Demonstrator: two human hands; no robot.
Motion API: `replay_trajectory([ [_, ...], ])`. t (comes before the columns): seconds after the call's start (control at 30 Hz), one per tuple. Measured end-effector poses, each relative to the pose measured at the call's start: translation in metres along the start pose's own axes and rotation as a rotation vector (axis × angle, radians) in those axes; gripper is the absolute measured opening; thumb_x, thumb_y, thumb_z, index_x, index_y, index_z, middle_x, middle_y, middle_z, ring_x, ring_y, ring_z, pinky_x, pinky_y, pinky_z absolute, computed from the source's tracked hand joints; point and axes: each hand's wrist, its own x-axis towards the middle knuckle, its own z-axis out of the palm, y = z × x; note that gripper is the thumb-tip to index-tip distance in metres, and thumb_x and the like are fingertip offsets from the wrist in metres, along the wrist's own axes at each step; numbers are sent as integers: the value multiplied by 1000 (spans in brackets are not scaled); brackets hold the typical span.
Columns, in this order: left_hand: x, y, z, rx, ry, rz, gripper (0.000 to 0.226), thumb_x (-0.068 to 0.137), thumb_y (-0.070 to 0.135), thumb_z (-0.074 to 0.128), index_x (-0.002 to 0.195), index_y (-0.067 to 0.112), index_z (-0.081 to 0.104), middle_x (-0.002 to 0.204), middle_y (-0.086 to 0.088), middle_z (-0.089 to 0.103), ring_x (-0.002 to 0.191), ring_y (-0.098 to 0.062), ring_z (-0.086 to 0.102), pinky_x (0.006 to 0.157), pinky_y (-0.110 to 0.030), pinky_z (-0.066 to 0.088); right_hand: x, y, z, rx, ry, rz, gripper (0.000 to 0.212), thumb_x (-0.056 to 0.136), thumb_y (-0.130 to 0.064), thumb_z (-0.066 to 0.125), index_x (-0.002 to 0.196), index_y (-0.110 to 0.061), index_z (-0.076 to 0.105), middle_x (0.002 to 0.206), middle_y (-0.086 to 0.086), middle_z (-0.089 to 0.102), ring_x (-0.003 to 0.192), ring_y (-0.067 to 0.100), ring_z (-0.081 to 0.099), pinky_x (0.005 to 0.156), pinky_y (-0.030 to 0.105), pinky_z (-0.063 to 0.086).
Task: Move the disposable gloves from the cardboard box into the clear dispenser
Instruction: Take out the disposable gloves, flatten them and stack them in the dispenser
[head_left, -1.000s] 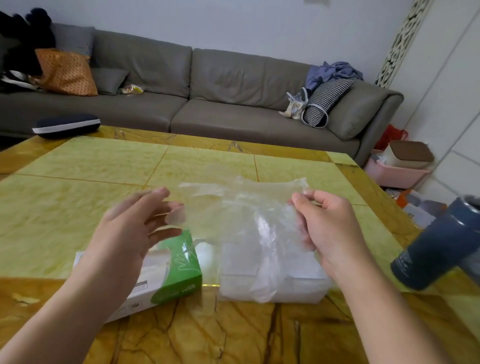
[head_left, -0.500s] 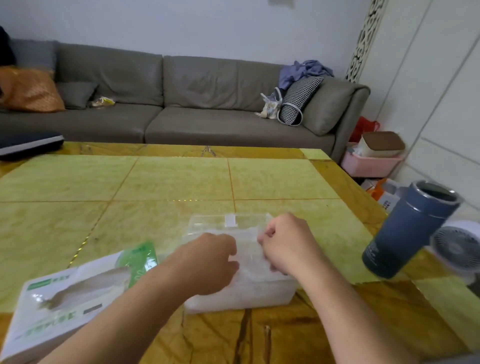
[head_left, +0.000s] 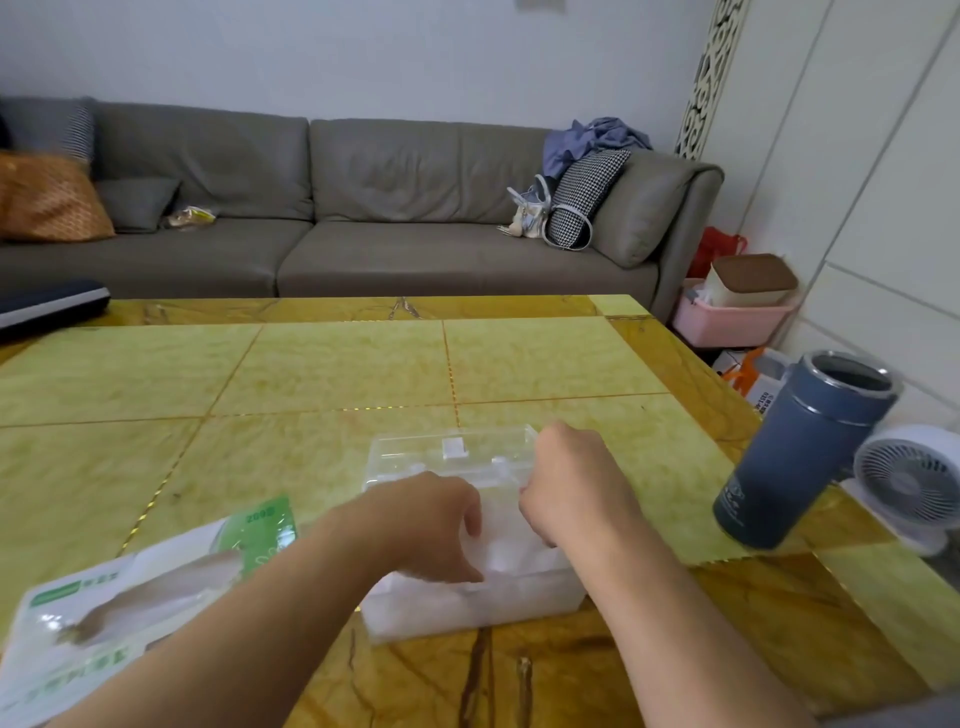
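The clear dispenser (head_left: 524, 605) stands near the table's front edge, its lid (head_left: 452, 451) tipped open at the back. White crumpled disposable gloves (head_left: 501, 551) fill it. My left hand (head_left: 431, 525) reaches over the dispenser's left part, fingers pointing down and pressing on the gloves. My right hand (head_left: 571, 486) hovers over its right back corner, knuckles up, with the fingers hidden beneath it. The green and white cardboard box (head_left: 130, 597) lies to the left, partly under my left forearm.
A dark blue tumbler (head_left: 800, 452) stands open at the table's right edge, beside a small white fan (head_left: 914, 483). A dark flat case (head_left: 47, 306) lies at the far left. The yellow-green table (head_left: 337, 374) stretches toward the grey sofa (head_left: 363, 208).
A glove stretched in the air between both hands has come down into the dispenser. Both hands dropped onto it, and they now sit slightly further apart.
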Motion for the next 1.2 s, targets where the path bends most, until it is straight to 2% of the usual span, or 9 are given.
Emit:
replay_trajectory([
  [0.2,-3,2,11,83,93,44,11,84,37,65,87,35,54,86,15,60,86,-15,60,63,-28,39,-25,-24,-23,125,213,-211,10,88,-10,58,87,-16,49,90,-1,54,79,22,58,62,38,51],
  [0.3,-11,10,8,100,89,12,8,90,35,59,88,28,60,90,9,63,87,-18,61,65,-27,40,-30,-37,-10,328,-22,-235,12,78,-4,44,77,-12,53,78,4,58,66,26,57,55,46,51],
  [0.43,-21,15,2,103,48,30,12,96,38,58,105,30,60,109,5,67,98,-18,62,69,-25,41,-26,-35,-1,211,-212,-150,24,78,1,41,65,-18,34,63,0,38,48,16,34,41,26,23],
  [0.53,-16,6,4,72,40,71,22,89,50,59,103,33,59,96,11,67,89,-17,60,70,-29,48,-18,-27,1,111,-340,-89,18,81,-1,50,69,-14,48,64,2,49,50,18,48,41,25,30],
  [0.63,-15,-4,0,-8,10,57,34,87,51,68,117,35,64,109,12,70,102,-16,64,88,-34,54,-15,-20,7,-35,-384,-93,5,88,-10,60,90,-8,64,81,4,56,68,24,56,52,26,39],
  [0.7,-16,-9,-1,-87,73,42,28,92,44,69,118,33,67,110,11,70,103,-13,65,92,-33,55,-7,-19,15,-97,-399,-67,24,91,-15,62,115,-12,69,94,5,60,74,25,57,60,27,45],
  [0.83,-20,-6,1,-125,265,-37,26,90,30,73,115,29,65,105,8,67,93,-16,68,79,-37,60,4,-29,24,-210,-519,-19,14,91,-17,68,83,-14,57,84,3,57,64,20,53,62,32,45],
  [0.97,-22,1,6,-54,3,-109,43,91,41,72,124,17,61,117,-1,70,106,-21,68,92,-37,58,0,-29,26,-262,-542,-40,26,86,-30,76,74,-19,55,78,2,56,62,19,51,65,31,45],
  [1.2,-14,16,-3,114,-208,-135,22,101,31,61,105,11,70,73,1,56,78,-20,59,83,-32,53,-4,-32,23,-346,-605,-33,29,88,-35,77,80,-18,55,98,4,55,89,25,54,77,32,46],
])
